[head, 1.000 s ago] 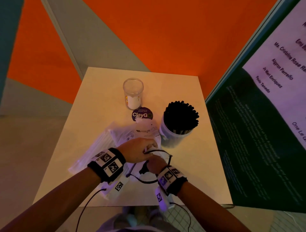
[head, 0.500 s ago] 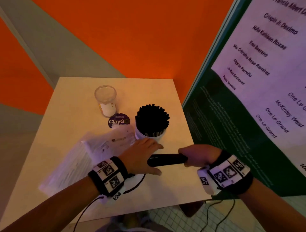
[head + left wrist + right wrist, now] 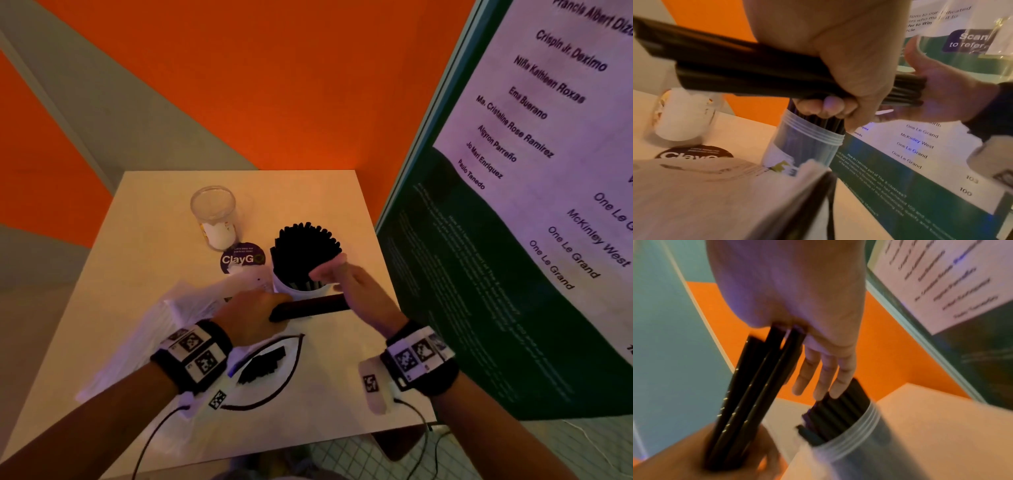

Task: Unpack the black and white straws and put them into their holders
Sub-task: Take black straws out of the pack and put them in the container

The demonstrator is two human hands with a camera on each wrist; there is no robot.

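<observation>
My left hand grips a bundle of black straws that lies level just above the table. My right hand is open, its palm flat against the bundle's right end, with straight fingers reaching over the clear holder. That holder is packed with upright black straws. A second clear holder with a white label stands empty behind it to the left. A pack of white straws lies at the table's left. Under my left wrist lies an opened bag with a few black straws in it.
The small cream table sits in a corner of orange and grey walls. A tall green and white printed board stands close along its right edge. A round purple ClayGo sticker lies between the holders.
Both hands were at the bag; the right pulled the black bundle out to the right. Now the left hand has closed round the bundle and the right has let go, palm against its end.
</observation>
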